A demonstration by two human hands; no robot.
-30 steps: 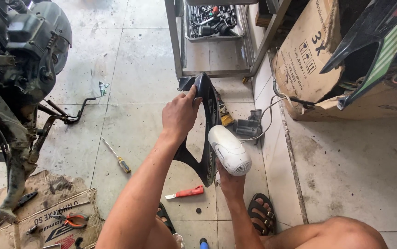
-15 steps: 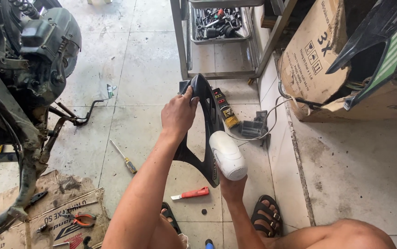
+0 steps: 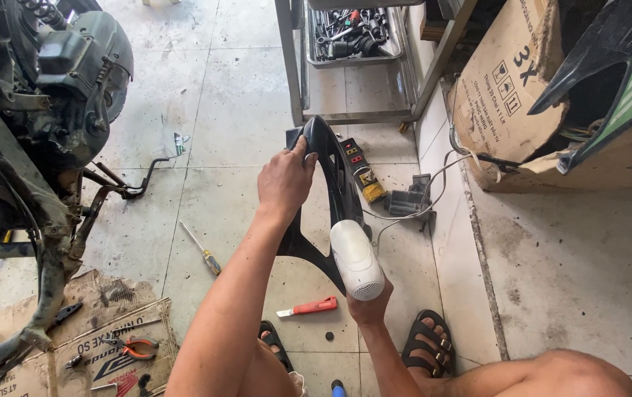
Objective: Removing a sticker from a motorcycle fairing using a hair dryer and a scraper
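Left grip (image 3: 285, 180) clamped on top edge of black plastic panel (image 3: 334, 191), held upright over tiled floor (image 3: 242, 95). Right grip (image 3: 369, 298) closed round handle of white heat gun (image 3: 356, 259), nozzle against panel. Step judged: warming panel surface. Next move calls for slow, even sweep, left grip steady. Nozzle tip, right fingers hidden behind gun body; panel lower end partly masked by forearm.

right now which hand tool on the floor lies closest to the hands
The red utility knife, just below the right hand; the screwdriver and red-handled pliers lie farther left.
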